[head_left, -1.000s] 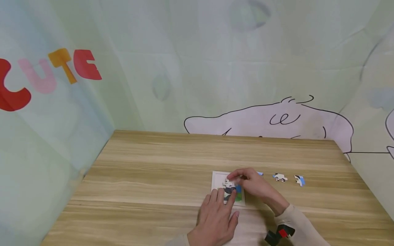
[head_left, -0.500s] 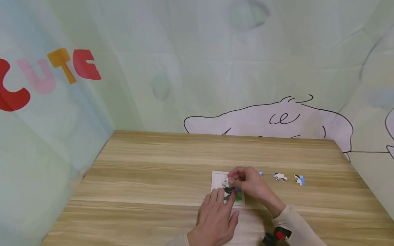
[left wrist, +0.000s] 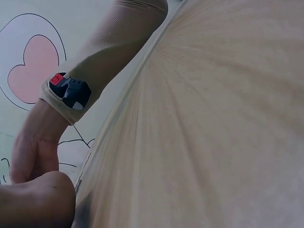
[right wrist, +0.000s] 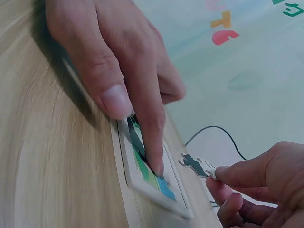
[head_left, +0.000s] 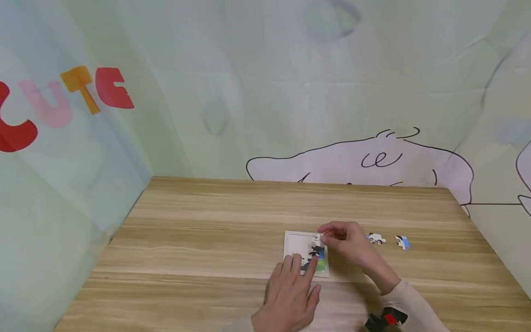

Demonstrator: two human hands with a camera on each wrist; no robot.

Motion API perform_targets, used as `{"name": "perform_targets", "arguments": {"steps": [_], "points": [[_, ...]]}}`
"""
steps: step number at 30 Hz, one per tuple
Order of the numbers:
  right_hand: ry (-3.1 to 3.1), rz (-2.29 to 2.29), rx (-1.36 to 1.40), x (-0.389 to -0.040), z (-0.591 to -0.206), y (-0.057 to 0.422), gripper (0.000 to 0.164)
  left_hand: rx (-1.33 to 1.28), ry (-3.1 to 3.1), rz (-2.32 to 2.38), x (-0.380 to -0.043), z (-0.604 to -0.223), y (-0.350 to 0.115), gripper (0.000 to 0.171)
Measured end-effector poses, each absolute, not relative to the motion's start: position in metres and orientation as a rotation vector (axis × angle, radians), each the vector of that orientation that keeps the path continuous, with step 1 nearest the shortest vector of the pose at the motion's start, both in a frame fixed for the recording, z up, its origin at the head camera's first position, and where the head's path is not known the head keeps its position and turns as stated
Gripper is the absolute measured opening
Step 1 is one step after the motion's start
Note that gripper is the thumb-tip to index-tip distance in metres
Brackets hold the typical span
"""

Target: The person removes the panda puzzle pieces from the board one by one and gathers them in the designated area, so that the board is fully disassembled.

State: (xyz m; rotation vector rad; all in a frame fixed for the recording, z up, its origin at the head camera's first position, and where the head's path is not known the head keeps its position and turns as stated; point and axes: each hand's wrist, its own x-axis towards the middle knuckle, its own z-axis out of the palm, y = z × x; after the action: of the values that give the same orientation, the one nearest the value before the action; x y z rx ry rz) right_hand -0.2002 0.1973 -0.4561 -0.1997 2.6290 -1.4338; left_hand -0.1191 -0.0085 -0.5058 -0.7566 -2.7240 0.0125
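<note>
A small white puzzle frame [head_left: 296, 244] lies on the table, partly filled with blue, green and black picture pieces. My left hand [head_left: 288, 295] rests on its near side, fingers extended, with the index fingertip pressing on the fitted pieces. Thumb and index finger of my right hand [head_left: 350, 244] pinch a white and dark grey puzzle piece [right wrist: 198, 167]. That piece is raised over the frame's right part, tilted and apart from the board in the right wrist view. The left wrist view has only part of the left hand [left wrist: 35, 202] in its corner, with the right hand [left wrist: 34, 154] behind.
Two loose puzzle pieces, one white with panda markings [head_left: 376, 239] and one blue and black [head_left: 402, 242], lie right of the right hand. The wooden table [head_left: 199, 230] meets a printed cloth backdrop [head_left: 265, 92] at its back and left.
My right hand has shifted right with the pinched puzzle piece, now covering a blue piece that showed behind it earlier. The left hand has stayed on the frame.
</note>
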Motion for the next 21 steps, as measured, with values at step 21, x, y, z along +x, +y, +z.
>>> {"name": "perform_targets", "arguments": {"steps": [21], "points": [[2.624,-1.527,-0.134,-0.180,-0.455,0.291,0.029,-0.759,-2.688,0.037,-0.119,-0.508,-0.008,0.057]]}}
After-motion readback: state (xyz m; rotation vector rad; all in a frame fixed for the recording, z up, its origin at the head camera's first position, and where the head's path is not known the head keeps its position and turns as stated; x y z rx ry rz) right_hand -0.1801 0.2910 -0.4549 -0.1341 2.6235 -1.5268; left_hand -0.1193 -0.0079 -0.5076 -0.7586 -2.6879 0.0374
